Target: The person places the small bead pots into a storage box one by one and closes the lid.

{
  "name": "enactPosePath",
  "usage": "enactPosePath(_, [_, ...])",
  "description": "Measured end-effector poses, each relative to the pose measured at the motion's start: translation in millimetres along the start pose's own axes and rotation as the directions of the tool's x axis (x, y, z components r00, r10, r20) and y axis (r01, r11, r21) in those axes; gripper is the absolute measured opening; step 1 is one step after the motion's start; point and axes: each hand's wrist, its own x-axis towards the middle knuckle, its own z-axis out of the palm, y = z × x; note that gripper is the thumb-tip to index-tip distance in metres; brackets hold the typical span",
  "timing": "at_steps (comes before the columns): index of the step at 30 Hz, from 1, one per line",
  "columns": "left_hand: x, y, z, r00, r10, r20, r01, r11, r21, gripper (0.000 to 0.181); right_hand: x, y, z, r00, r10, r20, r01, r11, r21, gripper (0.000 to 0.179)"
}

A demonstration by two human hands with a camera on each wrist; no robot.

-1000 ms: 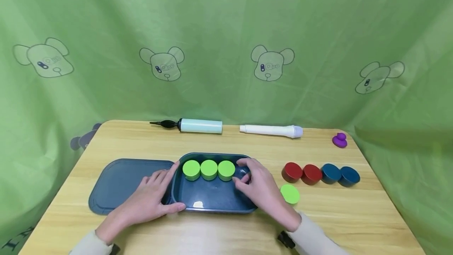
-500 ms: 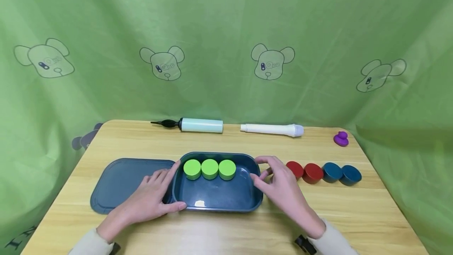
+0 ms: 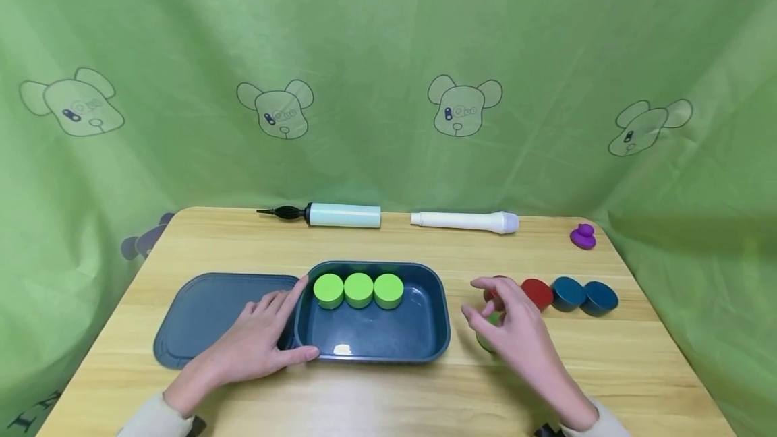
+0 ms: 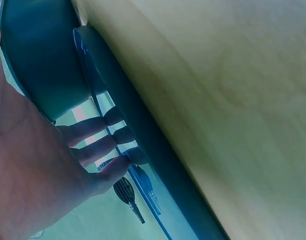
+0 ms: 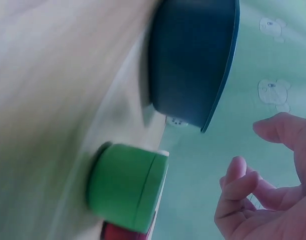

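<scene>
My left hand (image 3: 257,344) lies spread at the left end of a dark blue box (image 3: 388,353), index finger and thumb along its rim. Its other fingertips touch the flat blue lid (image 3: 203,319), as the left wrist view shows. Inside the box, three squat lime-green cylinders (image 3: 359,290) stand in a row along the back wall. My right hand (image 3: 516,326) hovers to the right of the box with thumb and forefinger apart, holding nothing. Below it is another green cylinder (image 5: 125,187), with a seam round it, mostly hidden by the hand in the head view.
Two red cylinders (image 3: 537,295) and two dark blue cylinders (image 3: 569,294) stand in a row at the right. Along the back lie a light blue hand pump (image 3: 344,215), a white toy microphone (image 3: 464,222) and a purple duck (image 3: 584,237). A green curtain (image 3: 376,86) hangs behind.
My right hand has moved from over the box's right end, out past its rim, to above the green cylinder on the table. My left hand and the cylinders stay in place.
</scene>
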Motion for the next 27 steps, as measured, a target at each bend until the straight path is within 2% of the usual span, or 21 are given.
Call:
enactPosePath(9, [-0.5, -0.4, -0.6, 1.0, -0.007, 0.013, 0.007, 1.0, -0.002, 0.113, -17.0, 24.1, -8.5, 0.994, 0.101, 0.049, -0.101, 0.995, -0.006, 0.048])
enactPosePath(16, [-0.6, 0.2, -1.9, 1.0, 0.007, -0.004, -0.007, 1.0, -0.005, 0.11, -29.4, 40.0, -12.1, 0.973, 0.208, 0.102, -0.207, 0.978, -0.018, 0.056])
enactPosePath(21, [-0.6, 0.1, -1.4, 1.0, 0.006, -0.007, -0.006, 1.0, -0.011, 0.106, -32.5, 52.2, -11.1, 0.96, 0.245, 0.139, -0.243, 0.97, -0.03, 0.062])
enactPosePath(27, [-1.4, -0.6, -0.4, 1.0, 0.008, -0.016, -0.008, 1.0, 0.0, 0.107, -31.2, 62.5, -6.1, 0.942, 0.277, 0.188, -0.284, 0.959, 0.008, 0.069])
